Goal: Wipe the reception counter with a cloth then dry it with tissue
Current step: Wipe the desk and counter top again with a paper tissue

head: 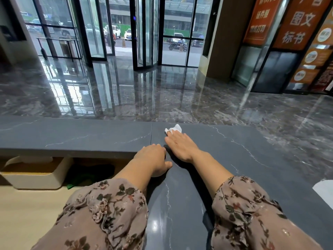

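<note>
The dark grey marble reception counter (234, 150) runs across the view and bends toward me on the right. My right hand (180, 145) lies flat on it near the far edge, with straight fingers pressing a crumpled white tissue (173, 129) onto the stone. Most of the tissue is hidden under the fingers. My left hand (153, 157) rests on the counter's inner edge at the corner, fingers curled over the edge and thumb on top. No cloth shows on the counter top.
Under the counter on the left stands a cream box with a wooden lid (36, 174) on a pale desk (27, 213). Something green (79, 181) lies beside it. A white object (324, 192) sits at the counter's right edge. Beyond lies glossy lobby floor.
</note>
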The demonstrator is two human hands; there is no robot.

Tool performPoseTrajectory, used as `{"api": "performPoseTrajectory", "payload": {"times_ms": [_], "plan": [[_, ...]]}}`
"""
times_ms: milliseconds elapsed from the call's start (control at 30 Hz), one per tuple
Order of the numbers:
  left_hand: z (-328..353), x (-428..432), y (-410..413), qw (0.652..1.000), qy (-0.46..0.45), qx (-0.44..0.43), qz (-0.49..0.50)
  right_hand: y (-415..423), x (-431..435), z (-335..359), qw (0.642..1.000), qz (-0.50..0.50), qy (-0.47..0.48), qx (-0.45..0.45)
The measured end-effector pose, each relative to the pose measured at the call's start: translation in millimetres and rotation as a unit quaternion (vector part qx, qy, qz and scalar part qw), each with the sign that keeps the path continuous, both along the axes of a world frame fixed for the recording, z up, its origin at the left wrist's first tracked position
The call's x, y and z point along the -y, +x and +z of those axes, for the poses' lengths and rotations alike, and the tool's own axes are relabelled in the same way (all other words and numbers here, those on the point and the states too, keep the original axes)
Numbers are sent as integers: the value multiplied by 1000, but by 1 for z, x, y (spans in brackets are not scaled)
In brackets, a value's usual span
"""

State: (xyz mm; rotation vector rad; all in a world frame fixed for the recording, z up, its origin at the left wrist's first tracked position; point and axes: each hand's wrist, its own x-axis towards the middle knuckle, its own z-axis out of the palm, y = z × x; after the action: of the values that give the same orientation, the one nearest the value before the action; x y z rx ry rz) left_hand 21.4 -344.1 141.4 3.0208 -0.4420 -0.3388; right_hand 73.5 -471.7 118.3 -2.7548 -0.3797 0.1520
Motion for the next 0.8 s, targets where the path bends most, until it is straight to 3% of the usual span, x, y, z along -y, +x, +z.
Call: {"api": "performPoseTrajectory", "payload": {"times_ms": [167, 500, 600, 800], "plan": [[1, 2, 0, 1000, 8, -15, 2, 3, 36, 0, 994, 23, -107, 7], [-1, 0, 0, 1000, 6, -10, -10, 8, 172, -1, 975, -193, -106, -16], [0, -1, -2, 1000, 9, -4, -16, 19, 149, -2, 971, -230, -65, -21], [-5, -5, -3, 999, 1, 26, -39, 49, 21, -4, 993, -104, -52, 13]]}}
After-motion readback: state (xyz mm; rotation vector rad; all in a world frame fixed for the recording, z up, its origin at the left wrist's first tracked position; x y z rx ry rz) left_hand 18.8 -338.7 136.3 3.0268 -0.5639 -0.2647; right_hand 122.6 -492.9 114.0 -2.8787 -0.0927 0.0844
